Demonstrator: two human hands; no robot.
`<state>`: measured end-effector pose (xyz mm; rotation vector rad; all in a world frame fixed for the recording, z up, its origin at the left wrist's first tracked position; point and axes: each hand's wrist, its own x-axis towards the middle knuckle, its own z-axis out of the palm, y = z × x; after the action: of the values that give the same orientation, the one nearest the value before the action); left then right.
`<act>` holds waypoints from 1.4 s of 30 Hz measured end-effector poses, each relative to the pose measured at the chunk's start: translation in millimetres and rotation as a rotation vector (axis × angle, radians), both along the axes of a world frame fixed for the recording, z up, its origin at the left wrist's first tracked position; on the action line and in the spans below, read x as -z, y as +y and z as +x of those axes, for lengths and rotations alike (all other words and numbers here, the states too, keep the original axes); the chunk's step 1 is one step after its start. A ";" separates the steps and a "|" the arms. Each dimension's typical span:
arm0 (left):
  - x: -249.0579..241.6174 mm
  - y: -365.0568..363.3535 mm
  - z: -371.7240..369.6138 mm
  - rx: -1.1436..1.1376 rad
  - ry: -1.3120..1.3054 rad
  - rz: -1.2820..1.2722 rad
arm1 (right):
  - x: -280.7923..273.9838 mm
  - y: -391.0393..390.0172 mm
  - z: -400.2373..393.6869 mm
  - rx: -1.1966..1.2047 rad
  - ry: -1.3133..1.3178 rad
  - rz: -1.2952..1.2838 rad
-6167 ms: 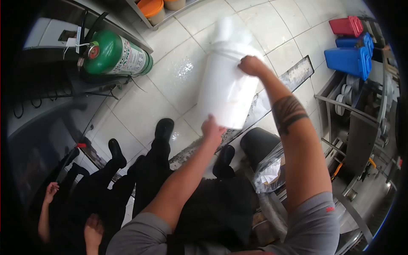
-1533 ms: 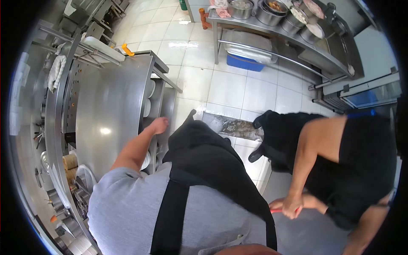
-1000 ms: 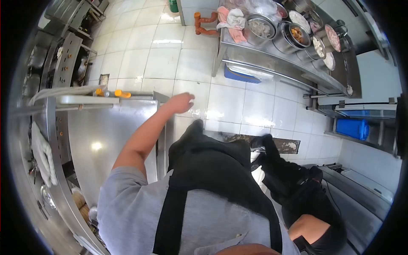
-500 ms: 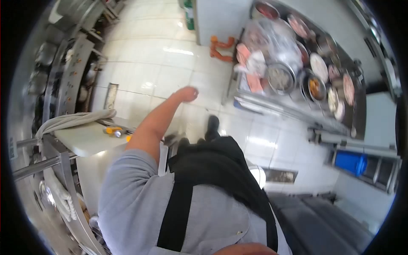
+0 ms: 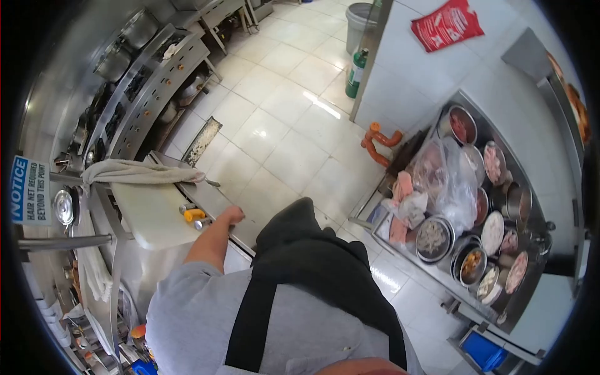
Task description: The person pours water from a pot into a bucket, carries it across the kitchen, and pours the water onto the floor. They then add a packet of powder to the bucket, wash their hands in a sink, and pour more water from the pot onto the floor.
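Lying near left hand (image 5: 232, 216): 1 yellow-orange object (image 5: 194, 215)

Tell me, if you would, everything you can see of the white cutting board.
The cutting board is a pale white slab, plastic by its look, with a rounded near corner. It lies flat at the metal counter, a pale cloth draped across its far end. Small yellow-and-metal items lie by its right edge; whether they rest on it is hard to tell. The left hand is apart from it. Its underside is hidden.
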<state>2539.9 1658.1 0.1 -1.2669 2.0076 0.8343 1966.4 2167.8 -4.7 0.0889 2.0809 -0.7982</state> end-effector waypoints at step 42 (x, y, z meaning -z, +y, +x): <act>-3.6 -701.6 6.2 -0.192 0.007 -0.214 | 56.2 -770.3 -89.3 -0.159 -0.283 0.170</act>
<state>2546.2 956.5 3.8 -1.5994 2.0460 0.7256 1877.1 1397.6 -60.9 0.1202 1.8563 -0.4813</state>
